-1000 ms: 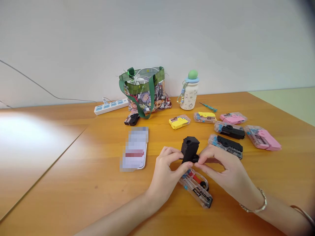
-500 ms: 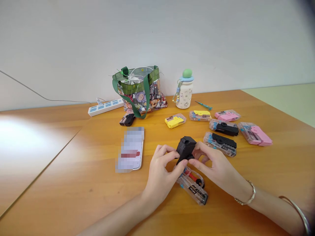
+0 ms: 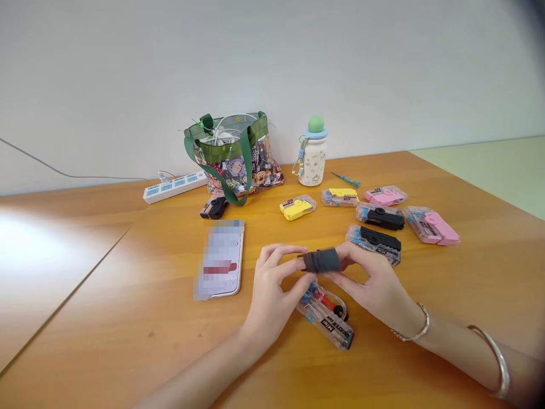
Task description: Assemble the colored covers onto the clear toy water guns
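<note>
Between my two hands is a black plastic casing (image 3: 322,261), held up off the table and slightly blurred. My left hand (image 3: 276,289) pinches its left end with thumb and fingers. At its right end, my right hand (image 3: 368,278) grips with the fingertips; some of those fingers are hidden. Just below lies a clear mini water gun body (image 3: 327,321) with its red and blue inner parts showing, resting on the table and touched by neither hand as far as I can see.
Mini water guns with black (image 3: 378,238), pink (image 3: 432,225) and yellow (image 3: 298,208) parts lie beyond my hands. A phone (image 3: 223,258) is on the left. Farther back are a bag (image 3: 234,162), a bottle (image 3: 313,159), a power strip (image 3: 174,187) and a small screwdriver (image 3: 346,180).
The black casing has been turned from upright to lying sideways between my hands. The whole view has shifted a little, so the things on the table appear slightly farther left.
</note>
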The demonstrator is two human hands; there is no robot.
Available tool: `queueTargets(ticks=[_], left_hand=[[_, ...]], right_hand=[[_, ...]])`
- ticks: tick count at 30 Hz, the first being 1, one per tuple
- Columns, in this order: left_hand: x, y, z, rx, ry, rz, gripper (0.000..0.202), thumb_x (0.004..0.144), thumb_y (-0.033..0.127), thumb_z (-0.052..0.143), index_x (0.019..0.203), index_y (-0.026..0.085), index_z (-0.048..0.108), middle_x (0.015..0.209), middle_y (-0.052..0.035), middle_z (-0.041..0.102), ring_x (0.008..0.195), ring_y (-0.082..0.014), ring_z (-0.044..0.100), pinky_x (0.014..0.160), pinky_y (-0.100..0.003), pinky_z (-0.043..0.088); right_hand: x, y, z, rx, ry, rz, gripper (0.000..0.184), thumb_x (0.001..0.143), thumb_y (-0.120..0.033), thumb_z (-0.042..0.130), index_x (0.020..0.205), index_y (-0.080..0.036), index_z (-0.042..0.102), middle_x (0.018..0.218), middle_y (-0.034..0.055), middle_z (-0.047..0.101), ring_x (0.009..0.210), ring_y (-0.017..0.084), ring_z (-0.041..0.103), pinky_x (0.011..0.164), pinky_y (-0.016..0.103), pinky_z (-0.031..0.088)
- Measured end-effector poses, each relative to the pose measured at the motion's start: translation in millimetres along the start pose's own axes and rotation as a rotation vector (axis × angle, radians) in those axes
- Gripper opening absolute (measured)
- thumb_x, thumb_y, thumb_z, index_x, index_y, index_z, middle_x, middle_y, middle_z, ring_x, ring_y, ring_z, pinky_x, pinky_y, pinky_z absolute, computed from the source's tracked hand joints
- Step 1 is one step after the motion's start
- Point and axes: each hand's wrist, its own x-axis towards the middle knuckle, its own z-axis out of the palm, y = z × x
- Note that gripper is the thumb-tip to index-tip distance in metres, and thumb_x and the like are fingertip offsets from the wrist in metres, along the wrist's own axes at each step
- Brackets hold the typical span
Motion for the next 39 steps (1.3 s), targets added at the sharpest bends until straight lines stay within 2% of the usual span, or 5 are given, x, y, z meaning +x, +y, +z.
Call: queueTargets(ticks=[5, 10, 17, 25, 39], left_hand=[[3, 0, -10.2, -0.214, -0.179, 0.035, 0.028, 0.094, 0.026, 0.04, 0.104, 0.028, 0.066, 0.137, 0.0001, 0.047, 0.125, -0.0216, 0.037, 0.107, -0.039, 0.027], [-1, 5, -8.6, -0.277, -0.242, 0.019, 0.024, 0.089, 0.036, 0.049, 0.102, 0.028, 0.067, 0.119, -0.0038, 0.06, 0.114, -0.0251, 0.047, 0.101, -0.042, 0.033], [2, -6, 0.4, -0.354, -0.049, -0.21, 0.024, 0.084, 0.026, 0.053, 0.106, 0.022, 0.062, 0.119, -0.0053, 0.062, 0.117, -0.0249, 0.05, 0.104, -0.041, 0.032], [7, -9, -7.8, -0.314, -0.07, -0.2, 0.025, 0.086, 0.032, 0.045, 0.092, 0.02, 0.067, 0.088, -0.0034, 0.066, 0.085, -0.0219, 0.055, 0.079, -0.036, 0.045], [5, -4, -4.9, -0.145, -0.074, -0.115, 0.017, 0.085, 0.027, 0.049, 0.084, 0.02, 0.065, 0.084, -0.0027, 0.063, 0.087, -0.0211, 0.053, 0.076, -0.031, 0.042]], right_hand=[[0, 10, -9, -0.251, 0.144, -0.314, 0.014, 0.084, -0.015, 0.053, 0.071, -0.022, 0.056, 0.062, -0.0005, 0.066, 0.057, 0.014, 0.062, 0.055, 0.024, 0.048], [-2, 16, -10, -0.372, 0.134, -0.46, 0.02, 0.086, -0.012, 0.046, 0.072, -0.021, 0.056, 0.066, 0.0021, 0.067, 0.062, 0.016, 0.062, 0.059, 0.027, 0.046], [6, 20, -10, -0.298, -0.068, -0.236, 0.015, 0.088, -0.015, 0.046, 0.097, -0.02, 0.057, 0.084, 0.0038, 0.068, 0.075, 0.016, 0.063, 0.067, 0.028, 0.048], [2, 9, -42, -0.354, -0.701, -0.014, 0.015, 0.072, -0.013, 0.061, 0.082, -0.023, 0.056, 0.076, -0.0028, 0.062, 0.065, 0.016, 0.057, 0.057, 0.026, 0.039], [1, 2, -20, -0.326, -0.628, 0.093, 0.015, 0.074, -0.012, 0.062, 0.075, -0.022, 0.052, 0.068, -0.0046, 0.06, 0.06, 0.014, 0.055, 0.052, 0.024, 0.033]])
